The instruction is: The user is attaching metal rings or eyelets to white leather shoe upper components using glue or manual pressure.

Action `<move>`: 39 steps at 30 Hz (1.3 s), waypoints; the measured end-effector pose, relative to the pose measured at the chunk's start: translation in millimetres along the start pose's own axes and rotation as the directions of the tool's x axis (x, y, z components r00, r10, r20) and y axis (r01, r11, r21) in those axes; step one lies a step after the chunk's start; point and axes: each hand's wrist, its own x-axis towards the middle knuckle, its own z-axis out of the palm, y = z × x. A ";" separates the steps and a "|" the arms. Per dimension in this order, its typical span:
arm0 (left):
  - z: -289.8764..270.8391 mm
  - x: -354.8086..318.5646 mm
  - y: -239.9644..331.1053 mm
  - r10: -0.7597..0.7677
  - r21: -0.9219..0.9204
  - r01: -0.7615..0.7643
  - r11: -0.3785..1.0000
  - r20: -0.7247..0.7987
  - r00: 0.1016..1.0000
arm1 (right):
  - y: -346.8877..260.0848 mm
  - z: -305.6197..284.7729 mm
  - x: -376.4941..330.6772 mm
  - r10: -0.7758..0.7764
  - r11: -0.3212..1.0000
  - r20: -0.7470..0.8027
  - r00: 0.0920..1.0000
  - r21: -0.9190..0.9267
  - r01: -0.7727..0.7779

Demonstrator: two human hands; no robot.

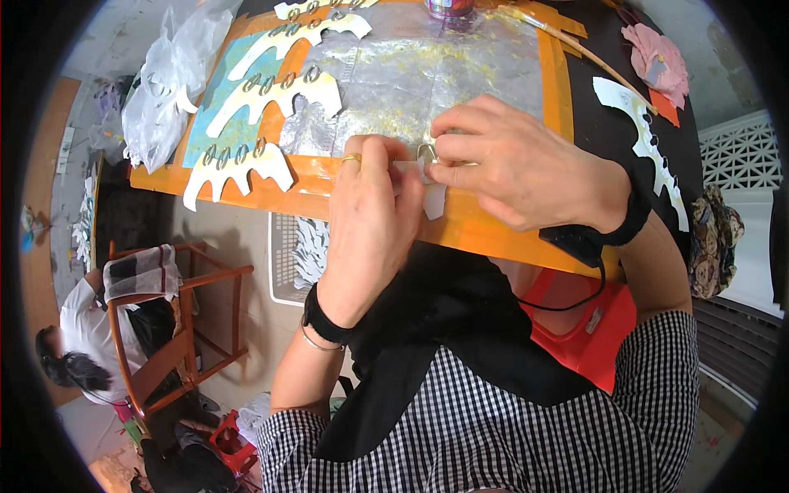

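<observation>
At the table's near edge, my left hand point(368, 209) is closed, thumb and fingers gripping a small white scalloped piece point(435, 202). Its lower tip shows below the fingers; the rest is mostly covered by my hands. My right hand point(526, 168) is pinched at a metal ring point(425, 154) standing at the top of that piece. Whether the ring passes through the piece cannot be made out. To the left lie similar white scalloped pieces point(236, 180) with metal rings along their upper edges. Another white piece with rings point(643, 148) rests at the right.
A brush point(567, 41) and a tin point(449, 6) are at the back. A plastic bag point(168, 90) hangs by the left edge, and a pink cloth flower point(656, 62) lies right. Below are a white basket point(283, 267), a red stool point(575, 316) and a wooden chair point(177, 320); people sit lower left.
</observation>
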 end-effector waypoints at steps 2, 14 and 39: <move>-2.1 0.6 2.8 -0.077 -0.079 0.079 0.994 0.029 0.997 | -0.4 -2.6 0.6 0.003 1.000 0.020 1.000 -0.007 -0.003; 2.6 6.9 -7.2 -0.051 0.034 0.048 0.998 0.091 0.995 | -1.8 -2.6 -0.4 0.019 1.000 0.018 1.000 0.008 -0.019; 0.1 -3.3 -0.5 -0.135 -0.123 0.142 0.982 0.064 0.989 | -15.0 -2.1 -2.4 0.088 0.996 -0.004 0.996 -0.001 -0.088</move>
